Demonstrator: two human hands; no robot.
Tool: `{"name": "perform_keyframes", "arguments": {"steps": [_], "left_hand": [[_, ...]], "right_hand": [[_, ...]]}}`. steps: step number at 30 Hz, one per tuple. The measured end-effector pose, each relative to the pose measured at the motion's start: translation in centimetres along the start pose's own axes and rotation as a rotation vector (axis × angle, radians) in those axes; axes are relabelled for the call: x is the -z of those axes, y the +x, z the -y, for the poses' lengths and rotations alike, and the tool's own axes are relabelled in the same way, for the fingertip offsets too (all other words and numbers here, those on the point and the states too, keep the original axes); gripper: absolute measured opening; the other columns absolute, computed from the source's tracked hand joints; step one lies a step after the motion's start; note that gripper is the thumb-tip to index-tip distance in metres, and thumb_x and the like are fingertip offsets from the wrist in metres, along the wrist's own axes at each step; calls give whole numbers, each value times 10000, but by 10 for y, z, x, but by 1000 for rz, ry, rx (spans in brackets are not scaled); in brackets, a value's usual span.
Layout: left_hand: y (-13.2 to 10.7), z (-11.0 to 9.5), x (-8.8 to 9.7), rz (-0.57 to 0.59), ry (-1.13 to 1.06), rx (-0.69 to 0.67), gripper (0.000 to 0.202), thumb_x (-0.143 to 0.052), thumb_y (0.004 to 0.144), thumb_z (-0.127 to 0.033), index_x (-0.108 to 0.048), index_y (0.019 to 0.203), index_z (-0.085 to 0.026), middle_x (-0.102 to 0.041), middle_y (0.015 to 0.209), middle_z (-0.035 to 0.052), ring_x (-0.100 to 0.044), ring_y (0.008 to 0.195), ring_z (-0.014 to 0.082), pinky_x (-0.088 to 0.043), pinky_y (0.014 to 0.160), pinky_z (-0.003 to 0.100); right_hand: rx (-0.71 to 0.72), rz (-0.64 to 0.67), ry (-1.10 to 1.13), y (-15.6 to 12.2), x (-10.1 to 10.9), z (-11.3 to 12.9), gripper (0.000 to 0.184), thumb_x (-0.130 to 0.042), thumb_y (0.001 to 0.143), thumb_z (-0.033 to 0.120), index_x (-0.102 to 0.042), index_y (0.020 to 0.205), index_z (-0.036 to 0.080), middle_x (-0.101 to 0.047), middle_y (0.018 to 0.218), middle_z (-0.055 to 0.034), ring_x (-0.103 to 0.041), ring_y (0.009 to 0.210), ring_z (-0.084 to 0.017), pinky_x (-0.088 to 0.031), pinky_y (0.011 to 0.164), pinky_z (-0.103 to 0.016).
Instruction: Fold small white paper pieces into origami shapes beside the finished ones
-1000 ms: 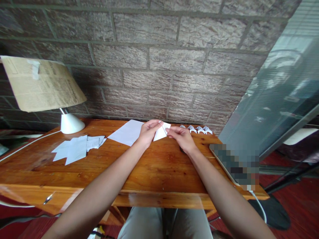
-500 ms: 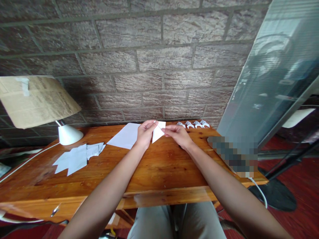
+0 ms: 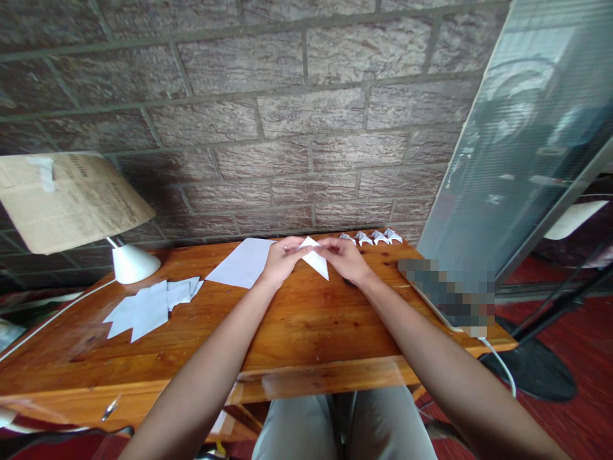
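Note:
Between my two hands is a small piece of folded white paper (image 3: pixel 320 262), held just above the wooden table with one point up and another pointing down to the right. My left hand (image 3: pixel 283 259) pinches its left side, thumb in front. On the other side, the thumb and fingers of my right hand (image 3: pixel 347 259) grip it too. Behind my left hand lies a larger white sheet (image 3: pixel 239 263). Several small folded paper shapes (image 3: pixel 372 237) stand in a row beyond my right hand.
Loose white paper pieces (image 3: pixel 143 310) lie on the left of the table (image 3: pixel 306 332). A lamp with a white base (image 3: pixel 135 262) and a paper shade (image 3: pixel 71 201) stands behind them. At the right edge is a blurred-out flat device (image 3: pixel 443 294) with a white cable (image 3: pixel 502 367). A brick wall (image 3: pixel 287 121) rises behind.
The folded paper has been turned, so its lower point now aims to the right rather than the left. My right hand has come closer to my left, and its thumb lies on the paper.

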State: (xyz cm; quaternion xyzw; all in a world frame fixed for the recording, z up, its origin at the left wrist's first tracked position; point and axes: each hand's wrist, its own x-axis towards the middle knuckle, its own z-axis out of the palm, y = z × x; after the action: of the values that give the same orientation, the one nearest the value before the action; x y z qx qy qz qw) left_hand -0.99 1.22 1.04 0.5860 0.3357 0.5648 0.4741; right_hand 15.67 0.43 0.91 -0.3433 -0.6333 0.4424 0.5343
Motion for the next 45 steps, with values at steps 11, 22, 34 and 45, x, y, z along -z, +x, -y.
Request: {"name": "perform_keyframes", "arguments": {"steps": [11, 22, 34, 45], "left_hand": [[3, 3, 9, 78, -50, 64, 377, -808, 638, -401, -747, 912, -150, -745, 885, 76, -672, 797, 187, -519, 781, 316], [4, -4, 12, 55, 20, -26, 385, -758, 681, -492, -757, 864, -154, -748, 824, 74, -684, 736, 201, -552, 724, 323], [7, 2, 19, 135, 6, 60, 463, -768, 670, -500, -746, 978, -156, -749, 934, 106, -704, 786, 213, -570, 807, 397], [3, 2, 13, 178, -66, 52, 457, -732, 724, -493, -728, 1029, -152, -745, 934, 108, -709, 800, 211, -557, 835, 380]], "right_hand": [[-57, -37, 95, -1, -1, 0, 328, -787, 643, 440, -767, 851, 187, -752, 795, -34, -664, 754, -186, -510, 779, -340], [-233, -40, 193, 0, -1, 1, 363, -817, 612, 480, -746, 769, 161, -734, 742, -45, -661, 661, -136, -550, 698, -284], [-86, -110, 110, 5, 4, -4, 443, -745, 640, 586, -723, 803, 174, -731, 743, -37, -633, 660, -164, -498, 653, -286], [-105, -125, 132, 0, 1, 4, 370, -775, 644, 469, -722, 867, 179, -747, 812, -48, -627, 637, -159, -457, 572, -260]]}}
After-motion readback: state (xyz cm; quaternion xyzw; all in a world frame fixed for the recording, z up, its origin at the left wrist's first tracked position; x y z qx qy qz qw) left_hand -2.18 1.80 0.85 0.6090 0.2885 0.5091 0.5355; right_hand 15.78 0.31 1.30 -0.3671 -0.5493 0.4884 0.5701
